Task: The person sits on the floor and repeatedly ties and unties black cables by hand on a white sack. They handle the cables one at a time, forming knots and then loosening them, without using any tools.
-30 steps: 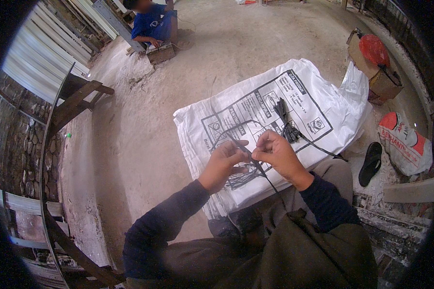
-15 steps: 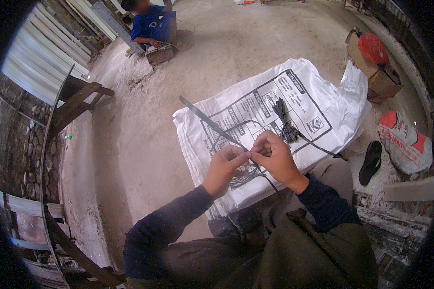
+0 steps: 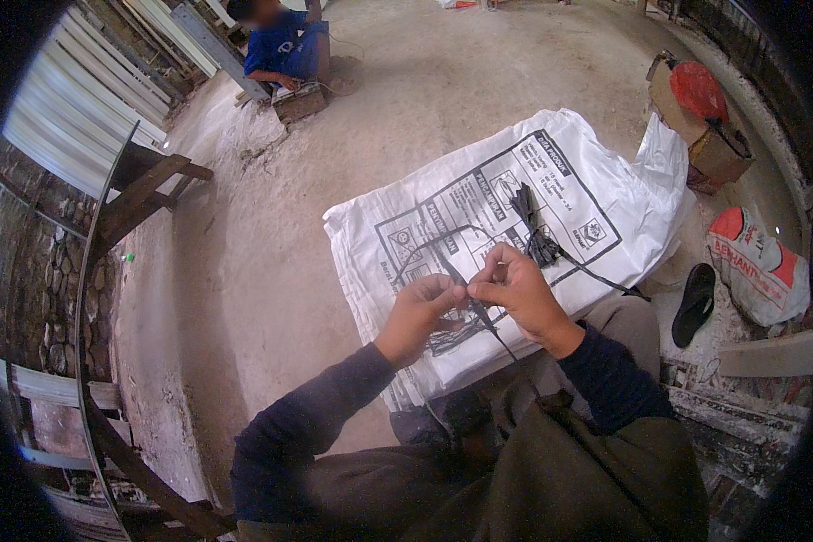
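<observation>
A thin black strip [image 3: 485, 317] runs above the near part of a white printed sack [image 3: 596, 163], pinched in the fingertips of the person's left hand [image 3: 422, 310] and right hand [image 3: 515, 291], which meet at it. From there, a tied black bundle [image 3: 542, 246] lies on the sack at two o'clock and loose black strands [image 3: 454, 337] at six. Farther out, a black sandal [image 3: 694, 305] lies at three o'clock, and a co-worker in blue [image 3: 285, 50] sits at eleven.
</observation>
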`<state>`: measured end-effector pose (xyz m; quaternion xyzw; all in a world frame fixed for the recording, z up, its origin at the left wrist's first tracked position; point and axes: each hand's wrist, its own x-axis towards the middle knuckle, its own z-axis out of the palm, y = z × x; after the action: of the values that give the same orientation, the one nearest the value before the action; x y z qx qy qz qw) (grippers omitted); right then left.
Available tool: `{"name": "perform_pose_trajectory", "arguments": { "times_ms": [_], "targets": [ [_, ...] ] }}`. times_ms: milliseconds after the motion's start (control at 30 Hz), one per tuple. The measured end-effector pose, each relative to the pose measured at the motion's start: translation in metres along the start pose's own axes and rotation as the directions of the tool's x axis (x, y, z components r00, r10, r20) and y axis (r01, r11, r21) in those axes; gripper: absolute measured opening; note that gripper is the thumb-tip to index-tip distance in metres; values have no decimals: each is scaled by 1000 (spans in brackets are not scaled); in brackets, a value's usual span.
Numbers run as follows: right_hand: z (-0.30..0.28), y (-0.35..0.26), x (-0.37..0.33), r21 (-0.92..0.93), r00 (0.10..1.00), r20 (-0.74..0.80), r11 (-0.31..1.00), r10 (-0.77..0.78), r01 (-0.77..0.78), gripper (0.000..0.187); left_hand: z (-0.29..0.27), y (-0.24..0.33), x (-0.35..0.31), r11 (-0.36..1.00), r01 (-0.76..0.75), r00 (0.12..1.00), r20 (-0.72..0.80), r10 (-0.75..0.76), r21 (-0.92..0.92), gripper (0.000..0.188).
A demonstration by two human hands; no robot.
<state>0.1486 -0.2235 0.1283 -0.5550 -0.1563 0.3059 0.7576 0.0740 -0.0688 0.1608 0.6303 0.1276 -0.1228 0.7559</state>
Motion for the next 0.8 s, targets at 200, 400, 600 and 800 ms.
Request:
{"name": "perform_pose_trajectory", "arguments": {
  "times_ms": [200, 400, 600, 800],
  "targets": [
    [-3, 4, 1, -81, 998, 6, 995, -59, 59, 22, 1, 0, 1, 999, 31, 1000, -2, -31, -31, 20],
    [3, -8, -4, -449, 979, 55, 871, -197, 200, 20, -1, 1, 0, 997, -20, 999, -46, 23, 71, 17],
    [2, -12, -6, -522, 964, 127, 811, -231, 264, 20, -1, -1, 0, 984, -28, 997, -72, 41, 176, 14],
    [3, -12, -6, -591, 969, 106, 769, -223, 242, 18, 0, 1, 0, 956, -93, 994, -34, 107, 280, 17]
  ]
}}
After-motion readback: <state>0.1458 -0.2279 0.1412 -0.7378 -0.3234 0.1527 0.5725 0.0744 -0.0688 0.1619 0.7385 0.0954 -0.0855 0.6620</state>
